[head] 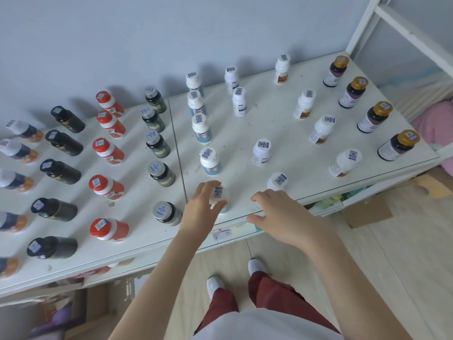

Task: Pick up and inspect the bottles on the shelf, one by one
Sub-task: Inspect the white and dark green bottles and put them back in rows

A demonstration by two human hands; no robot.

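**A:** Start at the left. What stands on the shelf [137, 241] left of the seam [177, 148]?

**B:** Four rows, each running front to back. Farthest from the seam are the orange bottles [18, 150] with white caps. Next come the black bottles [63, 143], then the red bottles [107, 150]. Just beside the seam are the green bottles [158, 146] with grey caps. Every cap carries one of the printed stickers [100, 143].

**A:** And the left hand?

**B:** The left hand [199, 208] is just right of the seam, at the shelf's front. Its fingers and thumb curl round the top of the blue bottle [219, 193] and grip it at the cap end. I cannot tell whether the base rests on the shelf or is just off it.

**A:** Is it one of a row?

**B:** Yes, it is the nearest of the blue bottles [201, 128]. Four more stand upright behind it, in a line just right of the seam.

**A:** The right hand?

**B:** Farther right of the seam, the right hand [277, 217] is over the shelf's front edge. The palm faces down, the fingers are loose and spread, and it holds nothing. Its fingertips are just in front of the front white bottle [277, 181]. Whether they touch it, I cannot tell.

**A:** Beyond that?

**B:** Other white bottles [239, 101] stand behind that one, then the brown-label bottles [321, 128]. Farthest right of the seam are the gold-capped bottles [373, 116], well apart from both hands.
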